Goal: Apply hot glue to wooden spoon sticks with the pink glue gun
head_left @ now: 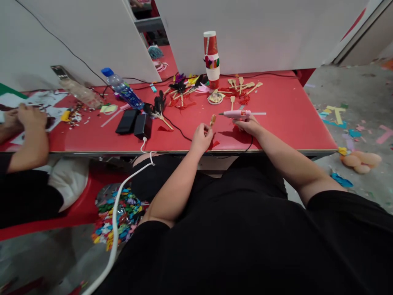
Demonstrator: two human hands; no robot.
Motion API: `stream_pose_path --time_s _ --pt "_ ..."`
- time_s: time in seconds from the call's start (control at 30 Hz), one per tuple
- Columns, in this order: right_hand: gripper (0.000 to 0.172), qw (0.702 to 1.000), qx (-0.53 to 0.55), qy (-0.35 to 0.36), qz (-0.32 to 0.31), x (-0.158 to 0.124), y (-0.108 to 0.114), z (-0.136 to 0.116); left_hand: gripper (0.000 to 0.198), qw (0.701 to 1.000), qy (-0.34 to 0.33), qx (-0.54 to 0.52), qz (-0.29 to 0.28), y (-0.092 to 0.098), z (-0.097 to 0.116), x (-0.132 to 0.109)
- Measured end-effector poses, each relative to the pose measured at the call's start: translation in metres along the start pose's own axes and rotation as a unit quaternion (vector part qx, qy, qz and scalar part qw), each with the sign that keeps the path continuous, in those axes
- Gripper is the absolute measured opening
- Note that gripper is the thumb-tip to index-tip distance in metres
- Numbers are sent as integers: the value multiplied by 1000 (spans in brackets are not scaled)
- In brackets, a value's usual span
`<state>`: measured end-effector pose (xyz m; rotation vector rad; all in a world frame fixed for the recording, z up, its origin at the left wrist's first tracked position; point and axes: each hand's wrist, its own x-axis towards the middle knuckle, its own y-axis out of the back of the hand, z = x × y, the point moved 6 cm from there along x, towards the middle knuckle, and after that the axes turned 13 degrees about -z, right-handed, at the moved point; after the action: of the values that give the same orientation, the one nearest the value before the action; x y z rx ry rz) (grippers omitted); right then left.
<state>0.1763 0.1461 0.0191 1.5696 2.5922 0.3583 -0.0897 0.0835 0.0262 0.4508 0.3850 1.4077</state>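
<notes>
Near the table's front edge my left hand (202,138) is closed on a small wooden stick (213,119) with a broad shaped head, held up from the fingers. My right hand (249,125) grips a pink hot glue gun (236,114), its nozzle aimed left toward the stick's head but apart from it. A clear glue stick (258,113) pokes out of the gun's back. Behind the gun one more wooden stick (232,101) lies on the red table (276,131). Scraps of red material (215,144) show beside my left hand.
Stacked cups (211,57) stand at the back by a small dish (215,97) and several wooden sticks (244,84). Feathered sticks (181,87), a black box (143,126) and a water bottle (124,88) lie leftward. A white cable (116,217) crosses my lap. Another person's hands (30,116) work far left.
</notes>
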Motion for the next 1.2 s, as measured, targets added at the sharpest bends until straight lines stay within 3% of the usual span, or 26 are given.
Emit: stream_pose_path --time_s 0.13,0.23,0.4,0.53,0.63,0.97,1.2 --pt "53 1000 20 17 13 -5 -2 -2 22 981 20 -193 -30 -21 0 4" --pt "54 999 33 31 -3 -7 -8 -6 20 968 11 -245 -49 -32 5 3" --pt "58 999 -28 30 -10 -8 -17 -16 18 976 -2 -209 -58 -33 4 -2" --pt "55 996 -35 78 8 -8 -19 -27 25 982 -13 -180 -56 -28 0 -2" --pt "49 994 -31 104 -12 -8 -21 -32 25 984 -29 -167 -56 -27 0 -3" --pt "43 993 -21 104 -45 -7 -22 -30 21 989 -63 -128 -43 -26 10 -11" --pt "36 997 -7 58 46 -8 -6 -9 23 989 -59 -133 -30 -25 9 -9"
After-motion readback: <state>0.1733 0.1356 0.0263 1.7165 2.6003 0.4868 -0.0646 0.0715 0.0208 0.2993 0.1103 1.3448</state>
